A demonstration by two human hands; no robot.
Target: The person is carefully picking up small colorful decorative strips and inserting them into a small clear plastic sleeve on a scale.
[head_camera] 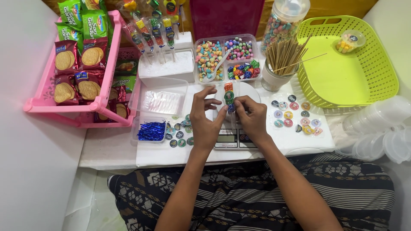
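Left hand (204, 119): fingers pinching the candy skewer from its 9 o'clock side, index lifted and spread above.
Right hand (251, 116): fingers pressed on the same skewer from 3 o'clock.
Candy skewer (229, 96): upright between both hands, stacked orange, green and blue pieces, over the kitchen scale (233, 139) at the desk's centre.
Round stickers (295, 115): spread on the desk at 3 o'clock of the hands.
Candy tray (227, 57): at 12 o'clock, a white spoon in it.
Stick cup (276, 68): at 1 o'clock, full of wooden skewers.
Green basket (376, 81): at 2 o'clock.
Pink rack (47, 102): at 10 o'clock, holding biscuit packs.
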